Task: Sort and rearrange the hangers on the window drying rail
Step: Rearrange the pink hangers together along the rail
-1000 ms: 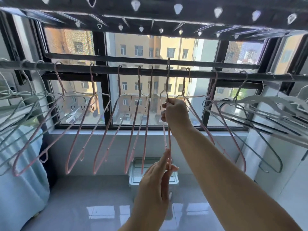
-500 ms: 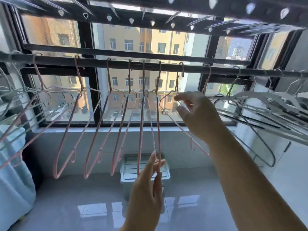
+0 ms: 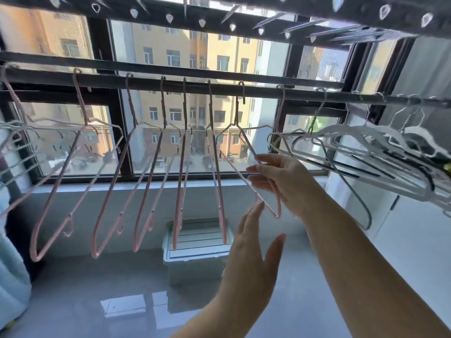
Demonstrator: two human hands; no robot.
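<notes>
Head view
Rail: dark round drying rail point(image 3: 258, 91) across the window.
Hangers: thin pink wire hangers point(image 3: 146, 181) hooked in a row along it; white and grey plastic hangers point(image 3: 380, 152) bunched at the right end.
Right hand point(image 3: 283, 181): fingers pinching one tilted pink hanger point(image 3: 246, 176) on the rail.
Left hand point(image 3: 251, 245): released, fingers spread, fingertip just below that hanger.
Around: clear lidded storage box point(image 3: 195, 250) on the glossy floor point(image 3: 97, 289), behind the hangers.
</notes>
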